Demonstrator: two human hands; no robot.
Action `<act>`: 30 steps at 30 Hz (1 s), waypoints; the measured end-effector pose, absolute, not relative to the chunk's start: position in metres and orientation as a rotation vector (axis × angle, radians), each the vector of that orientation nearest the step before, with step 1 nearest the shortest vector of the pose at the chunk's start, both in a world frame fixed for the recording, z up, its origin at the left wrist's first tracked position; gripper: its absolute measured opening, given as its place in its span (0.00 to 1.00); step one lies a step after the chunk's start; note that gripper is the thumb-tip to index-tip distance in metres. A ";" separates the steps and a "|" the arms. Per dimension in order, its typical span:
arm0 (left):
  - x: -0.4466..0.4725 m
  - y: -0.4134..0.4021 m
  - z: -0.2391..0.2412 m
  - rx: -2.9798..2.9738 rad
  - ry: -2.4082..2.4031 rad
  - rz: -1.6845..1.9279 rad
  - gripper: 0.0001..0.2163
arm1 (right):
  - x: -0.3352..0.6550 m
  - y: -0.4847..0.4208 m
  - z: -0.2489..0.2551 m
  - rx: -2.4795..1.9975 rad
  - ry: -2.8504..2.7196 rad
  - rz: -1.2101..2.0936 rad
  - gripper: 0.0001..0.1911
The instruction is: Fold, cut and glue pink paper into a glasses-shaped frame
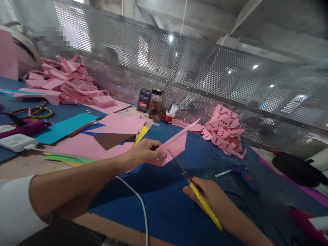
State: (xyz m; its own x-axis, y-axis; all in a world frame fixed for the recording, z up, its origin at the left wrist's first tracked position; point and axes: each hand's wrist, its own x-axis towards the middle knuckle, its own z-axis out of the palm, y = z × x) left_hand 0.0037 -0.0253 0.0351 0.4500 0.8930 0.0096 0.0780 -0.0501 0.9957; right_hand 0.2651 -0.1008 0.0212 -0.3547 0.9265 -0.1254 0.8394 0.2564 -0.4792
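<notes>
Your folded sheet (176,147) is up in the air, nearer you than the cup (169,117), pinched between thumb and fingers of your left hand (146,153). Your right hand (211,191) is wrapped round the scissors (197,193), their blades at the sheet's lower edge. Right of the cup lie dotted papers (224,131); left of it, a pile of pink pieces (55,84); nearer you and to its right, a glue gun (242,174)

Right across the back runs a grey perforated screen (159,65), behind the blue tabletop (169,212) with its tan front edge (118,228)! Small white lights (255,66) gleam through it, a bright patch (73,20) blazes at left, and overhead a slanting beam (246,18) crosses the grey ceiling (205,15).
</notes>
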 end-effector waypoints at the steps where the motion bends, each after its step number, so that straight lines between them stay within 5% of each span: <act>1: 0.004 -0.025 0.035 1.474 0.902 0.834 0.10 | 0.265 -0.101 0.021 -1.664 -2.341 0.709 0.20; 30: 0.005 -0.028 0.039 1.449 0.913 0.798 0.11 | 0.267 -0.098 0.017 -1.670 -2.374 0.659 0.24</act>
State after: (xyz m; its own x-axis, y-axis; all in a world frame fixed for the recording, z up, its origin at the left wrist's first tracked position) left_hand 0.0051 -0.0278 0.0389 0.4592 0.8877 -0.0338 0.0858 -0.0065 0.9963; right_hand 0.2666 -0.0983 0.0166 -0.3608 0.9255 -0.1155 0.8526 0.2771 -0.4431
